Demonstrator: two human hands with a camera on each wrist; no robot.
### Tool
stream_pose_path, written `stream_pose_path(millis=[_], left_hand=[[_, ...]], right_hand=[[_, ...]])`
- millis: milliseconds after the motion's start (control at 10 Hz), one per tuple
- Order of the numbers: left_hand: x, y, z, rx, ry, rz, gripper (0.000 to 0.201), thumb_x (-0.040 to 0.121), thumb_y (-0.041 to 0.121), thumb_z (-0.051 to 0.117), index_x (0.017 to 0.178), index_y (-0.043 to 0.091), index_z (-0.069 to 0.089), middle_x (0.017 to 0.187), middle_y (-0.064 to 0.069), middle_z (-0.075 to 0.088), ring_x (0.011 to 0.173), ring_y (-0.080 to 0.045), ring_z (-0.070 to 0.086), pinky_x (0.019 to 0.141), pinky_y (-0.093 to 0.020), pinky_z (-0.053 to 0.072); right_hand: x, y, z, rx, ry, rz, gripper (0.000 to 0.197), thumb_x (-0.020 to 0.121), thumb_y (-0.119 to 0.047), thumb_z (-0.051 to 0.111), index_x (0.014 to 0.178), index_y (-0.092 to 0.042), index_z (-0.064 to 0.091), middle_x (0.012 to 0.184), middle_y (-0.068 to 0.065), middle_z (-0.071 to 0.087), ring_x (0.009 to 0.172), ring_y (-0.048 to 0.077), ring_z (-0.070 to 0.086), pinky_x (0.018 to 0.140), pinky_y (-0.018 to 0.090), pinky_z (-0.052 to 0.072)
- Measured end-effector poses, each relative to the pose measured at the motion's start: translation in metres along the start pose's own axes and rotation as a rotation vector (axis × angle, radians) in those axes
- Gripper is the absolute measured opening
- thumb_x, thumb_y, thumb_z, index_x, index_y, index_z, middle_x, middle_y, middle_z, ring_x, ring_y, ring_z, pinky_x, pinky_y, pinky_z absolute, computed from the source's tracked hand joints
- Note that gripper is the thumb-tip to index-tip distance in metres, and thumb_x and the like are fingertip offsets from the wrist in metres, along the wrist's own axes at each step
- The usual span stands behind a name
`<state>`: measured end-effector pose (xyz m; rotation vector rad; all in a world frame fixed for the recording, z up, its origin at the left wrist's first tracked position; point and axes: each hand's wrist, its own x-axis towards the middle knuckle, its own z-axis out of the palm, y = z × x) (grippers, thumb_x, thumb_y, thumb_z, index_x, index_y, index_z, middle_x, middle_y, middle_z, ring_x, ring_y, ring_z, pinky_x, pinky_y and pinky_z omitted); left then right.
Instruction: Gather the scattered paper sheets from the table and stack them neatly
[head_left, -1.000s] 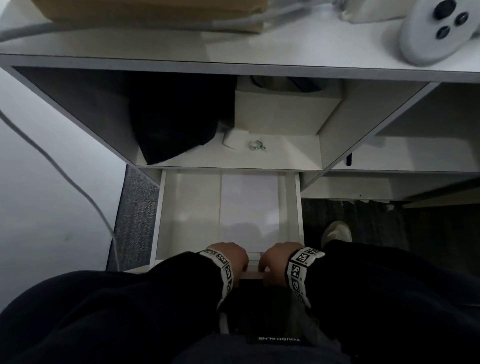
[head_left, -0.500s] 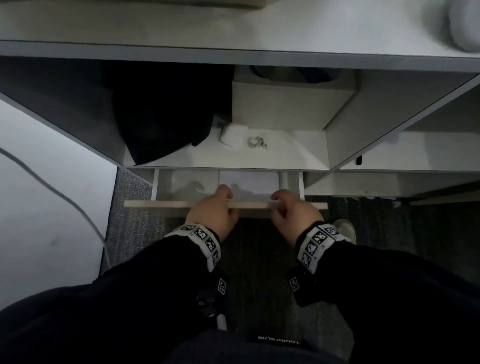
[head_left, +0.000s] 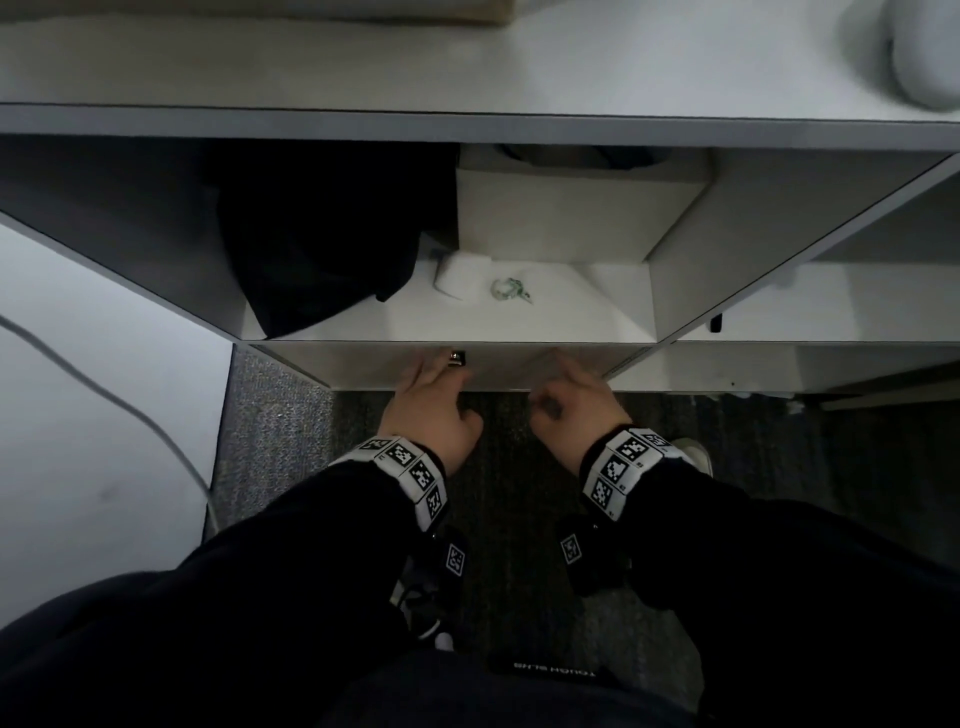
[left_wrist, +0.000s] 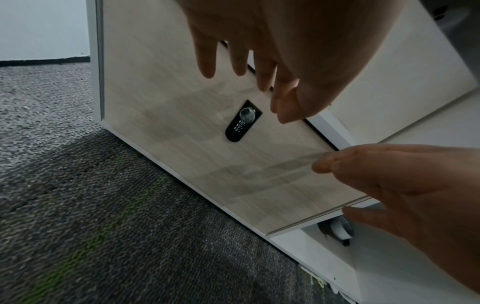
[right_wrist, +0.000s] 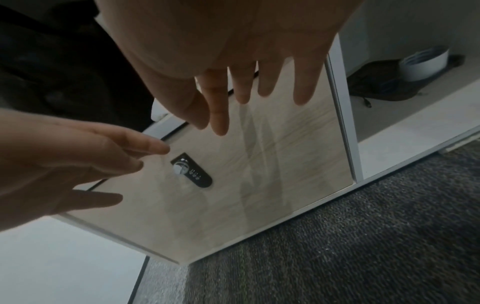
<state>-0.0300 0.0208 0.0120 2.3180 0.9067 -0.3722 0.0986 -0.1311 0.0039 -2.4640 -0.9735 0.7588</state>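
While both hands reach below the bench (head_left: 467, 62), the head view shows the drawer (head_left: 498, 371) closed. From the left wrist, the left hand (left_wrist: 259, 51) spreads empty; from the right, the right hand (right_wrist: 246, 61) likewise. No paper sheets show; next, probably withdraw.

The drawer front (left_wrist: 182, 123) is pale wood grain, edged in white. Its lock plate (left_wrist: 242, 121) is glossy black with a silver knob. The carpet (left_wrist: 78, 205) is speckled dark grey with a faint green streak. The shelf unit (head_left: 519, 322) is white; inside on the left lies a black bag (head_left: 311, 234). Both sleeves are black, and each wristband (head_left: 410, 467) is white with black square markers.
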Motion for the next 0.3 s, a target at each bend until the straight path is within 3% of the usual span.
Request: stream_pose_path(millis=[100, 200, 300], left_hand=[[-0.005, 0.005, -0.006, -0.047, -0.031, 0.015, 0.057, 0.088, 0.030, 0.058, 0.144, 0.030, 0.046, 0.162, 0.003, 0.029, 0.148, -0.020, 0.026, 0.119, -0.039, 0.029], [-0.018, 0.015, -0.016, -0.103, -0.044, 0.041, 0.048, 0.093, 0.029, 0.058, 0.140, 0.028, 0.050, 0.142, 0.001, 0.054, 0.128, -0.021, 0.052, 0.105, -0.029, 0.041], [-0.031, 0.026, -0.027, -0.149, -0.046, 0.085, 0.034, 0.094, 0.030, 0.057, 0.128, 0.029, 0.058, 0.122, 0.010, 0.066, 0.112, -0.014, 0.062, 0.093, -0.024, 0.045]], right_hand=[[-0.006, -0.003, -0.006, 0.006, -0.089, 0.035, 0.019, 0.088, -0.027, 0.066, 0.104, -0.022, 0.073, 0.161, 0.004, 0.034, 0.141, 0.022, 0.042, 0.116, 0.025, 0.030], [-0.014, -0.012, -0.021, 0.036, -0.105, 0.042, 0.023, 0.090, -0.027, 0.063, 0.111, -0.022, 0.071, 0.135, 0.004, 0.059, 0.125, 0.022, 0.055, 0.101, 0.021, 0.037], [-0.024, -0.023, -0.041, 0.065, -0.034, 0.053, 0.025, 0.092, -0.027, 0.060, 0.115, -0.024, 0.070, 0.116, 0.003, 0.067, 0.100, 0.020, 0.063, 0.080, 0.021, 0.041]])
